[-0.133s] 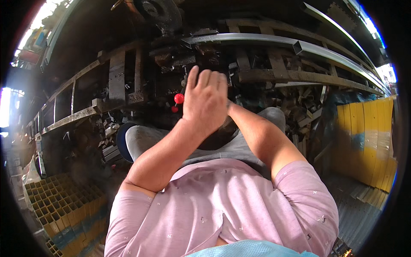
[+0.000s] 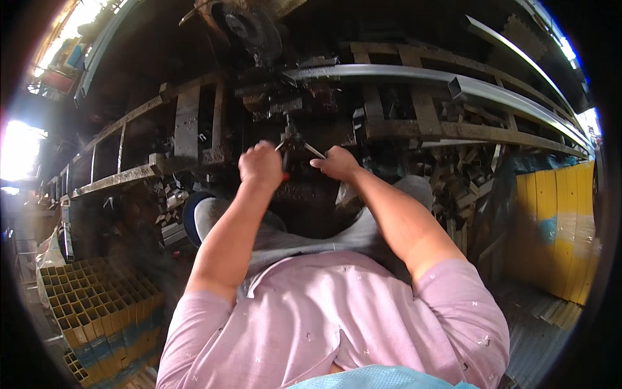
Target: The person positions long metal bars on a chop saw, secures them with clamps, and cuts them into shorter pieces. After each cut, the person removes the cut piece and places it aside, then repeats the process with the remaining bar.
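My left hand (image 2: 260, 165) is closed around one arm of a crank handle, at the left of a dark screw hub (image 2: 291, 134). A red ball knob (image 2: 285, 176) shows beside it, partly hidden. On the right, my right hand (image 2: 338, 163) grips a shiny metal handle rod (image 2: 315, 151) that slants down from the same hub. Beyond the hub is a dark, dirty metal vise (image 2: 285, 104). A silver square tube (image 2: 382, 72) runs from the vise off to the right.
A round cutting machine (image 2: 249, 32) stands behind the vise. Rusty ladder-like frames (image 2: 188, 120) extend on both sides, with metal offcuts (image 2: 175, 194) under them. Stacked yellow tubes (image 2: 97, 292) lie at lower left, and more yellow bars (image 2: 560, 220) stand at right.
My hands were together in the middle, the left over the right with its fingers extended. They have moved apart onto separate handle arms, and the red knobs have shifted. The view has tilted slightly.
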The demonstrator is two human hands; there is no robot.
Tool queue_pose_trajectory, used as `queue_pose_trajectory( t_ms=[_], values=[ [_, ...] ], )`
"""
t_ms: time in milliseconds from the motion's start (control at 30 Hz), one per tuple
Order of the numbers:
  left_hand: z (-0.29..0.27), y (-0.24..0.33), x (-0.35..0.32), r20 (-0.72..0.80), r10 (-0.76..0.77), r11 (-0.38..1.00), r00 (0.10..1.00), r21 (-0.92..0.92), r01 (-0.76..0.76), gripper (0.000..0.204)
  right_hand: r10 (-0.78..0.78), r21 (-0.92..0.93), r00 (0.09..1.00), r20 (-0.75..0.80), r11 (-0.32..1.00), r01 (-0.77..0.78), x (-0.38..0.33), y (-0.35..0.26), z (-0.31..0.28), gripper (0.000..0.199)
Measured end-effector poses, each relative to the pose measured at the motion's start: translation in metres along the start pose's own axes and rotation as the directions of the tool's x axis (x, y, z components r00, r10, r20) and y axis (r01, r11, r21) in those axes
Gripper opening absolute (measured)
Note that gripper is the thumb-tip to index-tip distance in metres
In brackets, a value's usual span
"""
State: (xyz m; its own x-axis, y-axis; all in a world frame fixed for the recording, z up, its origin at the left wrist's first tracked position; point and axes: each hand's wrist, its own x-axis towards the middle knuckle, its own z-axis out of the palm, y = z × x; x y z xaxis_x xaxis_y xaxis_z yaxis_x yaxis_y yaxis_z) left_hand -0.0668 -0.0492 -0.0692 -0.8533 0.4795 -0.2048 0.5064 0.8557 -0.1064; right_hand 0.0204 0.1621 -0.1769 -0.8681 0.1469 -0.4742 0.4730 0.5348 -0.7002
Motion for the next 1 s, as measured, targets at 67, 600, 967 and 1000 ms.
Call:
queue_pose_trajectory(
  t_ms=[67,600,967,1000],
  values=[
    [0.039,-0.038,-0.007,0.114,-0.099,0.995,0.989,-0.011,0.101,0.040,-0.116,0.031,0.993,0.023,0.993,0.116,-0.022,-0.030,-0.016,0.065],
    [0.250,0.035,0.042,0.506,-0.116,0.295,0.855,-0.804,0.516,0.053,-0.221,0.664,0.912,-0.345,0.630,0.404,-0.061,-0.043,-0.094,0.045],
    [0.192,0.012,0.020,0.507,0.054,0.985,0.860,-0.171,0.039,0.078,0.446,0.942,0.865,-0.229,-0.121,0.312,0.055,-0.001,-0.203,0.023],
    [0.141,0.017,0.021,0.633,0.146,0.973,0.760,-0.232,0.007,0.081,0.458,0.927,0.849,-0.264,-0.124,0.355,0.060,0.016,-0.207,0.021]
  ],
)
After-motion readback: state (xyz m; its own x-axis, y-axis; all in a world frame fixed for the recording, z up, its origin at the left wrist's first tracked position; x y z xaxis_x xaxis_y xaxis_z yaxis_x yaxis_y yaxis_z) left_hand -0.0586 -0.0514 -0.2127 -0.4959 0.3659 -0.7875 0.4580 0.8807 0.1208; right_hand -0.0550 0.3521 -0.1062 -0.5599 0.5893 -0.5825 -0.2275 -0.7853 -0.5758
